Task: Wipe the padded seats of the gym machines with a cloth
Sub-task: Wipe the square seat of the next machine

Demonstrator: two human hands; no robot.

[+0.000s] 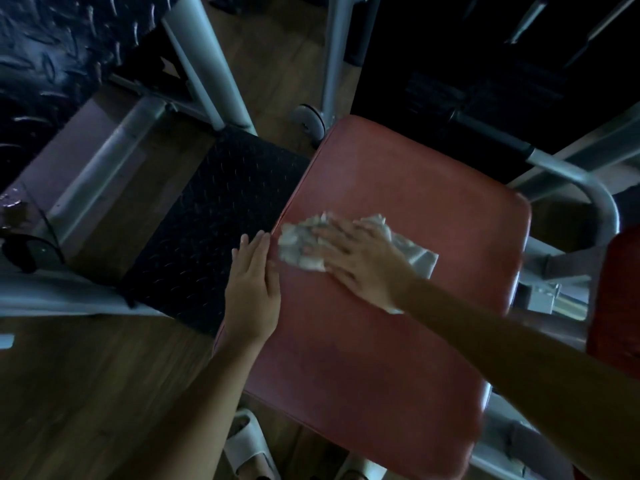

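On the seat, right grip (360, 258): fingers spread and laid flat on the white cloth (301, 244), pressing it down rather than pinching it. The outline is smeared, so I can't read each fingertip.
Cloth: crumpled, lying on the red padded seat (381, 358) near its left edge, about midway along. One corner pokes out to the right of the palm.
Left grip (252, 285): flat, fingers straight and close together, resting along the seat's left border just beside the cloth and holding nothing.
Step in hand, as I judge it: wiping the left-middle band of this pad.
How I'd do it well: put weight through the whole palm so the cloth doesn't slip out. Use long overlapping strokes from edge to edge. Run the seam on the left border, where grime likely collects. Let the left grip brace, then lift clear of the stroke.
Left to cover, I'd guess: the near half and the far right corner.
Around: a black tread plate (214, 216) left of the seat, a grey frame tube (588, 188) to the right, and another red pad (616, 299) at the right margin.
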